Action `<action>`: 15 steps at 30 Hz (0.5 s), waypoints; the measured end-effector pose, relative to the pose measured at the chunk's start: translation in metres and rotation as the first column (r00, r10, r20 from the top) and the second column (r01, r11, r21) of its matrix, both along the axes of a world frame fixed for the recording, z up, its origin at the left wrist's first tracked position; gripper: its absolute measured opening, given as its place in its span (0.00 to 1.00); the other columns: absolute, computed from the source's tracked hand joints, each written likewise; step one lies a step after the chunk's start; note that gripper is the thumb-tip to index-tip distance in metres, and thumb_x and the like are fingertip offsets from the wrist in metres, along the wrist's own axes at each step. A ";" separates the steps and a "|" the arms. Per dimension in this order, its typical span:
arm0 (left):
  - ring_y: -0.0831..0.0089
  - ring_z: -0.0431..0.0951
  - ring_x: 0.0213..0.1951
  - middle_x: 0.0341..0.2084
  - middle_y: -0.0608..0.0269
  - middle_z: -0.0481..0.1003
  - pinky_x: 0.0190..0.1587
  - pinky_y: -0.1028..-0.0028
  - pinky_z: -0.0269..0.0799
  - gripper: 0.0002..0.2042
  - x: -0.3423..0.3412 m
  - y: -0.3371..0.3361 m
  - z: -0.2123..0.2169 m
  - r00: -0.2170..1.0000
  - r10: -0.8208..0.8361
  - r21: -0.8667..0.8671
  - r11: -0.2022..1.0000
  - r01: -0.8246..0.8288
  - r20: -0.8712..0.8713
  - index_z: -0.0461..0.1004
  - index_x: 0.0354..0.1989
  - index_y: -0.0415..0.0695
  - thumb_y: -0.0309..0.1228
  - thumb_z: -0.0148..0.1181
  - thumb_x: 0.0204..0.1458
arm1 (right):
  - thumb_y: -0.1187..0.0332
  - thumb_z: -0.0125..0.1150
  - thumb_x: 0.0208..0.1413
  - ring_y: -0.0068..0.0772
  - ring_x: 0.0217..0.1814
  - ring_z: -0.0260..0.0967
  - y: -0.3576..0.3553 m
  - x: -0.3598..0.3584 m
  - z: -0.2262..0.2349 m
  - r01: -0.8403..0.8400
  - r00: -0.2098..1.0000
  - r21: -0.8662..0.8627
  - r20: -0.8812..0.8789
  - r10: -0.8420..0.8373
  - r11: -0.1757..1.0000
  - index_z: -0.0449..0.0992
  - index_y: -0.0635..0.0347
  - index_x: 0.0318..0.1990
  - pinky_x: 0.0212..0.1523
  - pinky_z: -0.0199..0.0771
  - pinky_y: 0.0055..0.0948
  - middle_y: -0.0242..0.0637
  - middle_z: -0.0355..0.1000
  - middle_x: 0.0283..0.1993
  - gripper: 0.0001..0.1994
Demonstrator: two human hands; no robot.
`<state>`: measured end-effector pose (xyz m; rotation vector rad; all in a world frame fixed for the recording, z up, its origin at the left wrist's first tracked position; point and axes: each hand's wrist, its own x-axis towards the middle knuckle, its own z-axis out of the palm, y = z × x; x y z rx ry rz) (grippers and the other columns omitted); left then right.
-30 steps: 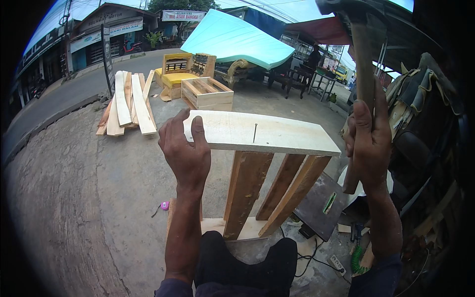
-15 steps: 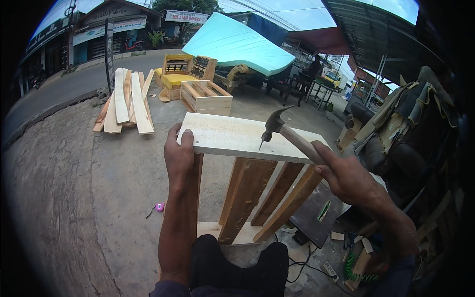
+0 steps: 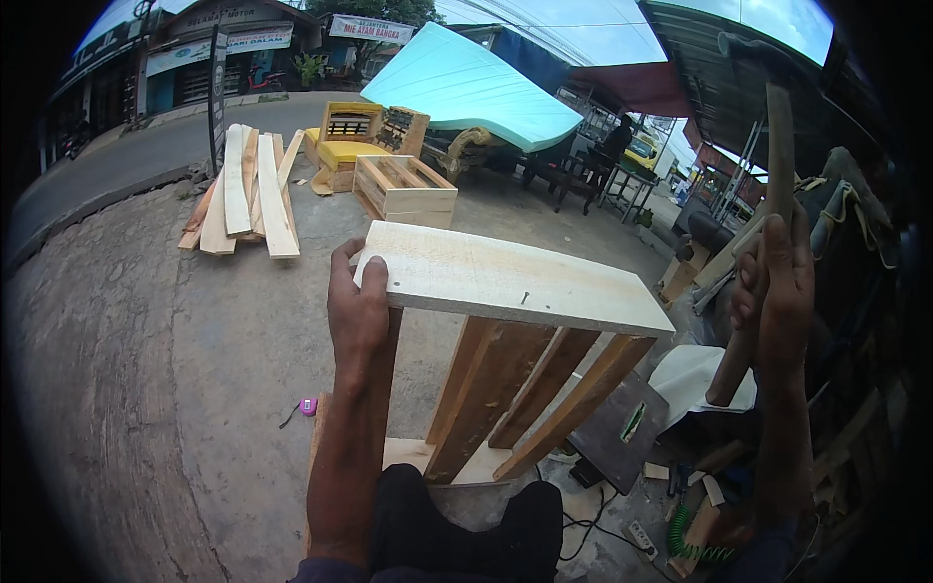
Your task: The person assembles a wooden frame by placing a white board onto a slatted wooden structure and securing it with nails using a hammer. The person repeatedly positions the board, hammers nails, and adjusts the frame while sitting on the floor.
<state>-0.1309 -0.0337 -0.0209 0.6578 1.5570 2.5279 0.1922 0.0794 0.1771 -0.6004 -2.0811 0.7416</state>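
A wooden frame (image 3: 486,389) stands upright before me, its slats running down from a pale top board (image 3: 496,260). My left hand (image 3: 359,296) grips the left end of that board, thumb on top. A nail (image 3: 526,297) sticks partly up out of the board toward its near edge, right of the middle. Raised at the right, my right hand (image 3: 780,277) is wrapped round the wooden handle of a claw hammer (image 3: 779,136). The hammer's dark head is high above the board, against the roof and sky.
Loose planks (image 3: 251,189) lie in a pile at the far left. Beyond the frame are a small wooden crate (image 3: 418,194), a yellow chair (image 3: 340,154) and a large turquoise foam sheet (image 3: 466,92). A pink tape measure (image 3: 308,407) and a green coiled hose (image 3: 695,544) lie on the ground.
My right hand has swung the hammer up and to the right, away from the nail. The nail now stands lower in the board. My left hand keeps its hold.
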 end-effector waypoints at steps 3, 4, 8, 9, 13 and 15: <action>0.57 0.73 0.59 0.57 0.41 0.73 0.64 0.64 0.64 0.23 0.005 0.003 0.001 1.000 0.011 -0.019 1.000 -0.011 -0.004 0.68 0.64 0.36 0.35 0.52 0.63 | 0.55 0.52 0.72 0.48 0.29 0.78 0.009 -0.006 -0.041 0.059 0.940 0.301 0.305 -0.155 0.952 0.63 0.61 0.64 0.37 0.76 0.48 0.46 0.73 0.26 0.23; 0.57 0.73 0.59 0.57 0.41 0.73 0.64 0.64 0.64 0.23 0.005 0.003 0.005 1.000 0.014 -0.020 1.000 -0.015 -0.012 0.68 0.64 0.36 0.35 0.52 0.63 | 0.56 0.52 0.72 0.55 0.31 0.80 0.006 -0.005 -0.051 0.003 0.860 0.464 0.451 -0.239 0.886 0.64 0.61 0.63 0.37 0.75 0.53 0.48 0.74 0.25 0.22; 0.57 0.72 0.60 0.57 0.42 0.73 0.64 0.64 0.64 0.24 -0.002 -0.001 0.003 0.999 0.026 -0.010 1.000 -0.026 -0.019 0.68 0.64 0.36 0.37 0.52 0.63 | 0.58 0.52 0.72 0.63 0.33 0.79 -0.015 -0.008 -0.021 0.090 0.855 0.224 0.482 -0.191 0.970 0.65 0.61 0.61 0.36 0.74 0.53 0.54 0.76 0.28 0.19; 0.56 0.73 0.59 0.57 0.41 0.73 0.63 0.63 0.65 0.23 0.002 -0.002 -0.001 0.999 0.029 -0.055 0.998 -0.030 -0.032 0.67 0.64 0.36 0.36 0.52 0.63 | 0.57 0.51 0.72 0.66 0.32 0.77 0.002 -0.009 -0.036 0.133 0.974 0.062 0.178 -0.142 0.989 0.64 0.60 0.60 0.37 0.73 0.53 0.54 0.74 0.27 0.19; 0.56 0.75 0.57 0.56 0.39 0.73 0.60 0.62 0.69 0.23 -0.001 0.004 0.003 0.985 0.072 -0.238 0.965 -0.108 -0.155 0.64 0.64 0.34 0.35 0.49 0.65 | 0.57 0.49 0.73 0.70 0.35 0.78 -0.007 -0.006 -0.069 -0.065 0.525 0.303 0.821 -0.226 0.951 0.60 0.63 0.60 0.36 0.75 0.55 0.57 0.77 0.29 0.19; 0.54 0.74 0.58 0.56 0.38 0.73 0.63 0.62 0.66 0.23 0.001 -0.007 0.006 0.990 0.076 -0.244 0.964 -0.103 -0.117 0.66 0.63 0.34 0.37 0.50 0.65 | 0.57 0.49 0.73 0.70 0.35 0.78 -0.005 0.005 -0.054 -0.142 0.622 0.344 0.760 -0.187 0.928 0.59 0.63 0.61 0.38 0.76 0.54 0.57 0.77 0.30 0.20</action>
